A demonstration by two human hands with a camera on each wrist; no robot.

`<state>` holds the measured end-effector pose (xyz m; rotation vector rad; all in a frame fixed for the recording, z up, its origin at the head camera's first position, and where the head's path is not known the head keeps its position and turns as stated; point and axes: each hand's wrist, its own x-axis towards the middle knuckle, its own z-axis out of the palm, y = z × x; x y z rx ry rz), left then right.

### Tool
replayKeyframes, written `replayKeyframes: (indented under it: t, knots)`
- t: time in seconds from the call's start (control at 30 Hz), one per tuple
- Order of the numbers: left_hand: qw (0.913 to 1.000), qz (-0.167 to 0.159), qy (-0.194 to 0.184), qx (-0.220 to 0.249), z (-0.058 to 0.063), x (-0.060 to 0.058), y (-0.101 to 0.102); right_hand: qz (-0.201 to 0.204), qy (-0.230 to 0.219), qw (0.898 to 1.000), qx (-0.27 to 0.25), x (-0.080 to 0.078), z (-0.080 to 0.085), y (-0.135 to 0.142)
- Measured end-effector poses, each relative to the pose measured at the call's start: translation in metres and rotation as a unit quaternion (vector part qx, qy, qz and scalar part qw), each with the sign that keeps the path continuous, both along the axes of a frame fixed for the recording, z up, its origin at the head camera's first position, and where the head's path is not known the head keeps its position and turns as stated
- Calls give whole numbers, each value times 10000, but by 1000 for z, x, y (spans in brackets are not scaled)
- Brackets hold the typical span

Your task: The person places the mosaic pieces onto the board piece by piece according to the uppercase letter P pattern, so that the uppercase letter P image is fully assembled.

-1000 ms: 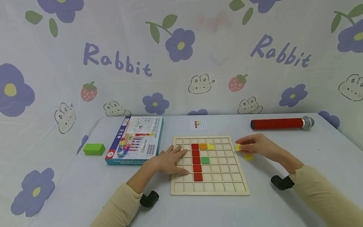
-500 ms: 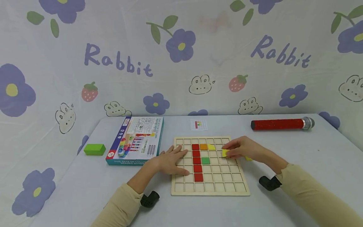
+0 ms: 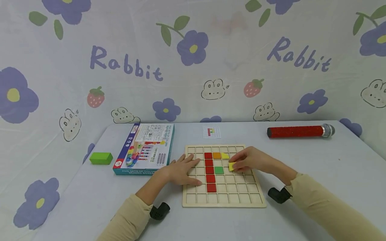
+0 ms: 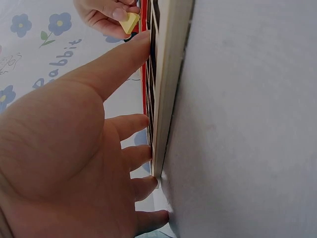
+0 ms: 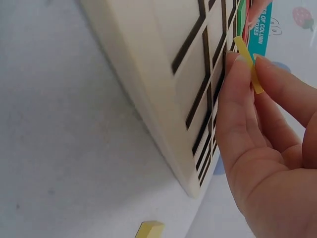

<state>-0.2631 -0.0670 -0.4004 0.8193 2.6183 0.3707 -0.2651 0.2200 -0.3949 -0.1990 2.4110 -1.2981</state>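
Observation:
A wooden grid board [image 3: 223,205] lies on the white table. Red tiles [image 3: 210,178] form a column on it, with an orange tile [image 3: 216,155] and a yellow tile [image 3: 224,155] beside the top one, and a green tile [image 3: 218,170] by the third. My left hand [image 3: 181,170] rests with spread fingers on the board's left edge, as the left wrist view also shows. Between thumb and fingers, my right hand [image 3: 251,159] pinches another yellow tile [image 5: 249,64], tilted above the board right of the green tile. One more yellow tile [image 5: 149,229] lies on the table beyond the board's edge.
A small pattern card [image 3: 211,132] lies behind the board. To the left are a boxed toy set [image 3: 144,149] and a green block [image 3: 101,158]. A red microphone-shaped object [image 3: 300,131] lies at the back right.
My right hand has carried the pinched yellow tile leftward from beside the board to over its squares. My left hand has stayed on the board's left edge.

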Motion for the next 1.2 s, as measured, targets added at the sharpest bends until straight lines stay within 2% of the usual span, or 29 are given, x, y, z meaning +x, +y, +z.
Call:
replayKeyframes:
  t: [0.4,0.8,1.2]
  knots:
    - [10000,-44,-6,-33,1,0,1,88,-36,10000,10,-3,-3,-9]
    - [10000,-21,-3,-71,3,-1,2,216,389,9977,505,6,2,-13]
    - [10000,-5,-26,-90,1,0,1,254,300,9973,617,5,3,-16]
